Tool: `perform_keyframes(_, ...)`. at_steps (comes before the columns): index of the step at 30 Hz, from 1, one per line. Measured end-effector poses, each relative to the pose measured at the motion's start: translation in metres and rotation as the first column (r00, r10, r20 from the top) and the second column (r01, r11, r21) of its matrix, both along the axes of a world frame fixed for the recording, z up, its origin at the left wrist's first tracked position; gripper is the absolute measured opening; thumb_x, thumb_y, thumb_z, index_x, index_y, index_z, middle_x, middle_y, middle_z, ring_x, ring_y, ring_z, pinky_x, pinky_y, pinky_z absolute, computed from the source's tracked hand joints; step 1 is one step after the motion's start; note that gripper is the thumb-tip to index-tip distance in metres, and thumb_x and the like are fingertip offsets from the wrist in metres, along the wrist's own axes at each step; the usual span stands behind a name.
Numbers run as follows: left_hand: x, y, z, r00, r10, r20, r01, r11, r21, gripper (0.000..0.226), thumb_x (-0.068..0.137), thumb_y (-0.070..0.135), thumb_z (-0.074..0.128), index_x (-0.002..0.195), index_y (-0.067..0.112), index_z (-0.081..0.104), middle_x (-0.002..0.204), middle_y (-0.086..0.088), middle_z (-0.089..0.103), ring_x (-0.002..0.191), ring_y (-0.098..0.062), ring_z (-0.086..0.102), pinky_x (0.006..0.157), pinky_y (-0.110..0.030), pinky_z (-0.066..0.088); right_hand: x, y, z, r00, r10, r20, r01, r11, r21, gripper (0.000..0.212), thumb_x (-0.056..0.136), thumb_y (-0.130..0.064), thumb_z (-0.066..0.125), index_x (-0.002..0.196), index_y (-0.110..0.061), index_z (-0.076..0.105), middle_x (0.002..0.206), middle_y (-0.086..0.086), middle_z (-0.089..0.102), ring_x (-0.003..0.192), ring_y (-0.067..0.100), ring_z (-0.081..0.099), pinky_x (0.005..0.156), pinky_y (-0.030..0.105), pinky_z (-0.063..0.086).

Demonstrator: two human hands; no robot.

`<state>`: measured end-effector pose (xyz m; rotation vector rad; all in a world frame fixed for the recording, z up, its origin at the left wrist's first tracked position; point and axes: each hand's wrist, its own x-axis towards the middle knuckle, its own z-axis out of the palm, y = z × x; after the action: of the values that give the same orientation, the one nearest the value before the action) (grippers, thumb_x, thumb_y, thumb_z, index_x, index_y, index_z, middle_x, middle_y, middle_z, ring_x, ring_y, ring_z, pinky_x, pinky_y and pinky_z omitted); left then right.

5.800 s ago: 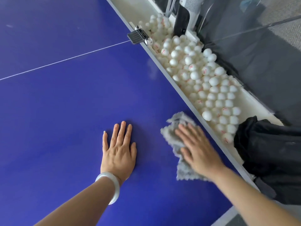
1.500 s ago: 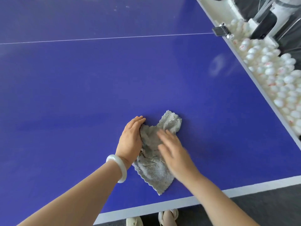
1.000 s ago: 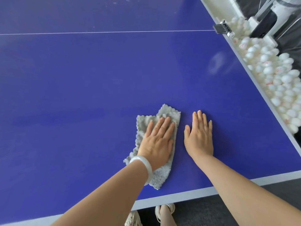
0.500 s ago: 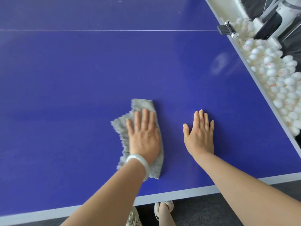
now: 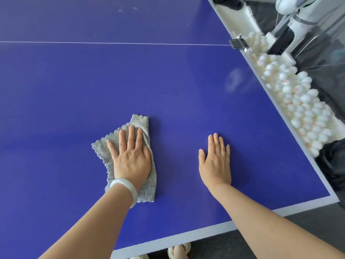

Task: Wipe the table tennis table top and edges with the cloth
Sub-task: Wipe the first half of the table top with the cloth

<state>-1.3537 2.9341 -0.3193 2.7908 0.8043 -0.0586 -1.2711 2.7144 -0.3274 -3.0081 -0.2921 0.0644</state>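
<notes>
the left hand [image 5: 130, 157], fingers straight, presses flat on the grey cloth [image 5: 147, 191] near the near edge of the blue table [image 5: 168, 81], while the right hand [image 5: 214, 163] rests flat beside it, fingers together, toward the near right corner.

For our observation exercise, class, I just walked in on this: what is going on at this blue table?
A person is wiping the table tennis table with a grey cloth. The left hand, wearing a pale bangle, presses flat on the cloth. The right hand rests flat on the bare top beside it, apart from the cloth. White balls fill a tray along the table's right side.
</notes>
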Motion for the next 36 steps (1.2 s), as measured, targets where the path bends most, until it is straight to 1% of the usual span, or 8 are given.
perform_keyframes(7,0.011,-0.100,0.005,0.884,-0.467,0.007,0.466,0.884,0.012,0.061,0.100,0.039,0.013,0.158,0.022,0.011,0.166,0.000,0.004,0.152,-0.028,-0.006,0.120,-0.056,-0.001,0.003,-0.002,0.000,1.000,-0.002,-0.007,0.003,0.998,0.067,0.056,0.106,-0.030,0.029,0.158,-0.013,0.016,0.166,0.003,0.011,0.153,0.017,0.005,0.125,0.039,-0.001)
perform_keyframes(11,-0.018,-0.068,0.004,0.810,-0.586,0.021,0.586,0.811,0.002,0.058,0.101,0.043,0.023,0.157,0.027,0.020,0.164,0.005,0.010,0.152,-0.022,0.001,0.122,-0.052,0.009,0.003,-0.004,-0.001,1.000,0.003,-0.009,-0.002,0.999,0.054,0.056,0.106,-0.030,0.028,0.158,-0.015,0.014,0.166,0.002,0.009,0.153,0.016,0.003,0.125,0.037,-0.003)
perform_keyframes(15,-0.037,0.015,0.007,0.918,-0.393,0.047,0.392,0.919,0.036,0.058,0.096,0.043,0.029,0.151,0.026,0.036,0.161,0.004,0.025,0.151,-0.021,0.016,0.120,-0.053,0.015,0.002,-0.004,0.000,1.000,-0.008,-0.020,0.009,1.000,0.029,0.057,0.106,-0.033,0.025,0.158,-0.016,0.010,0.166,0.001,0.006,0.153,0.015,0.002,0.125,0.038,-0.002)
perform_keyframes(20,-0.031,0.054,0.009,0.997,-0.007,0.075,0.008,1.000,-0.018,0.057,0.101,0.038,0.024,0.156,0.030,0.019,0.164,0.009,0.010,0.152,-0.016,0.001,0.122,-0.050,-0.001,0.003,-0.002,-0.001,1.000,-0.015,-0.019,0.015,1.000,0.000,0.058,0.105,-0.034,0.023,0.159,-0.016,0.009,0.167,0.001,0.005,0.153,0.016,0.002,0.125,0.038,-0.001)
perform_keyframes(26,-0.040,0.063,0.017,0.969,0.016,0.246,0.033,0.980,-0.195,0.048,0.103,0.024,0.038,0.151,0.021,0.037,0.162,0.000,0.023,0.152,-0.018,0.007,0.123,-0.043,-0.003,0.002,-0.003,-0.001,1.000,-0.011,-0.017,0.011,1.000,-0.001,0.058,0.105,-0.033,0.026,0.158,-0.015,0.013,0.166,0.001,0.008,0.153,0.017,0.005,0.125,0.039,0.002)
perform_keyframes(28,-0.057,0.099,0.014,0.951,0.083,0.298,-0.054,0.993,-0.105,0.044,0.102,0.020,0.043,0.145,0.012,0.046,0.158,-0.008,0.031,0.150,-0.025,0.018,0.122,-0.044,0.002,0.002,-0.002,-0.001,1.000,-0.010,-0.021,0.010,1.000,-0.004,0.058,0.105,-0.033,0.027,0.158,-0.015,0.014,0.166,0.001,0.009,0.153,0.016,0.005,0.125,0.039,0.002)
perform_keyframes(32,-0.090,0.151,0.005,0.960,0.221,0.173,-0.222,0.975,-0.015,0.045,0.102,0.020,0.043,0.145,0.006,0.043,0.157,-0.013,0.032,0.146,-0.033,0.021,0.120,-0.049,0.008,0.002,-0.002,-0.001,0.999,-0.012,-0.032,0.012,1.000,0.005,0.059,0.105,-0.033,0.026,0.159,-0.015,0.013,0.166,0.001,0.007,0.153,0.016,0.003,0.125,0.038,0.001)
perform_keyframes(36,-0.103,0.151,0.000,0.977,0.175,0.125,-0.181,0.983,0.035,0.054,0.103,0.036,0.024,0.153,0.016,0.030,0.161,-0.007,0.024,0.150,-0.027,0.014,0.118,-0.029,-0.011,0.002,-0.001,0.000,1.000,-0.012,-0.026,0.013,1.000,0.015,0.058,0.105,-0.032,0.028,0.158,-0.014,0.014,0.166,0.001,0.009,0.153,0.016,0.005,0.125,0.039,0.002)
